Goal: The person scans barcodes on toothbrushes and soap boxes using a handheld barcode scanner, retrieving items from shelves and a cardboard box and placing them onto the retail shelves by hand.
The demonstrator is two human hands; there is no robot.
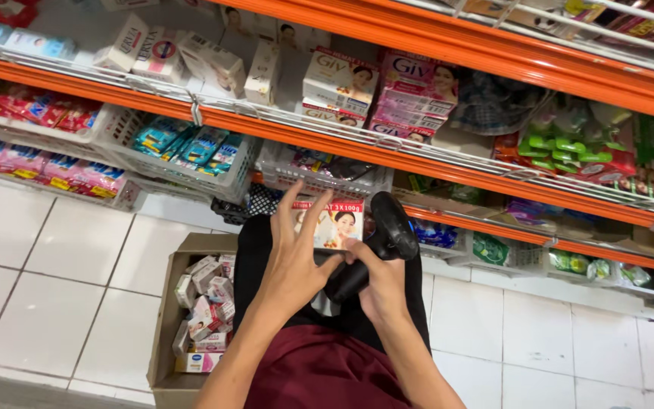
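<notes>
The right hand (382,282) is gripping a black price-label gun (376,244) over the lap. The left hand (297,257), fingers spread, is pressing a soap multipack (334,223) beside the cardboard box (168,333).

Cardboard box (162,326), orange shelves (418,163), white baskets (115,129)

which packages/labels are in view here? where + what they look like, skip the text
Soap multipack: under the left hand, flat, pink and white, with a portrait.
Price gun: in the right hand, black.
Boxed soap packs: upper shelf, centre, stacked, white and pink.
Teal packets: white basket, middle shelf, left.
Pink packets: lower-left basket.
Green bottles: right shelf.
Cardboard box: on the floor, brown, full of small soap boxes.
</notes>
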